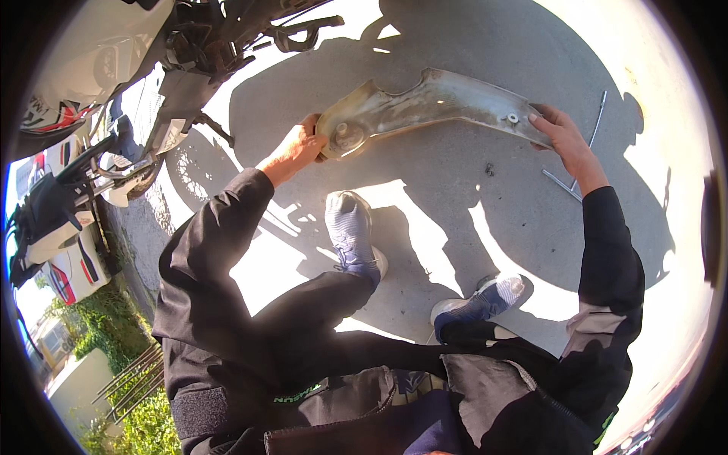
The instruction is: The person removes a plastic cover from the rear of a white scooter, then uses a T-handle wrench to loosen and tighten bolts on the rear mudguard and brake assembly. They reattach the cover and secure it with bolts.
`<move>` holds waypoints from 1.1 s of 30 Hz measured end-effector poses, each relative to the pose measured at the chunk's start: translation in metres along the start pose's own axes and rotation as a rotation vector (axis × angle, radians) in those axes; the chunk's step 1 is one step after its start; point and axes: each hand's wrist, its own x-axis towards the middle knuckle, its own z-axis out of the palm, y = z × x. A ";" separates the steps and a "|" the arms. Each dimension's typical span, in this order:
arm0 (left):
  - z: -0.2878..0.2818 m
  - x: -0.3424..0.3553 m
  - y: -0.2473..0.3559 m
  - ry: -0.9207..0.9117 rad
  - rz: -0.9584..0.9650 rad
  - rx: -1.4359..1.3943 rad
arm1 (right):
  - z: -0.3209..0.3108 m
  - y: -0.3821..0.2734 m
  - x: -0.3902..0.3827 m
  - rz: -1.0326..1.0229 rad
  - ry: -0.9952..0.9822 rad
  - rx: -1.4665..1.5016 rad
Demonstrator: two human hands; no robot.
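Note:
A long, curved motorcycle body panel (436, 102), pale and stained with brown grime, stretches between my two hands above the ground. Its wider left end carries a round raised boss, and a small white ring sits near the narrower right end. My left hand (298, 149) is closed on the wide end's edge, with some fingertips hidden behind it. At the other end my right hand (565, 138) grips the panel, thumb on the facing side and fingers mostly out of sight underneath. On the ground just beyond my right hand lies a metal T-handle wrench (598, 121).
A partly stripped motorcycle (178, 91) stands close on the left, its frame and a black lever jutting toward me. White vehicle bodywork (80, 265) shows farther left, above green plants (110, 326) and thin rods (136, 383). My shoes (353, 231) are on sunlit, shadow-patched concrete (470, 205).

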 end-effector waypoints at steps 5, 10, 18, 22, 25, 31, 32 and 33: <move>-0.032 -0.055 0.054 -0.049 -0.097 -0.084 | -0.045 -0.071 -0.008 -0.173 -0.448 0.786; -0.034 -0.047 0.064 -0.037 0.093 -0.066 | 0.006 -0.101 -0.032 -0.130 -0.615 0.959; 0.000 0.029 0.066 0.233 0.433 0.221 | 0.107 -0.075 -0.066 0.135 -0.990 1.226; 0.008 0.041 0.065 0.294 0.434 0.133 | 0.134 -0.060 -0.075 0.028 -0.846 0.919; 0.005 0.033 0.067 0.324 0.337 0.055 | 0.145 -0.068 -0.069 0.003 -0.693 0.957; 0.021 -0.024 0.082 -0.208 0.547 0.023 | 0.130 -0.090 -0.063 -0.157 0.000 1.023; 0.032 -0.038 0.091 -0.280 0.644 0.066 | 0.130 -0.089 -0.053 -0.213 0.150 1.062; 0.036 -0.056 0.102 -0.251 0.641 0.198 | 0.138 -0.092 -0.044 -0.263 0.288 1.108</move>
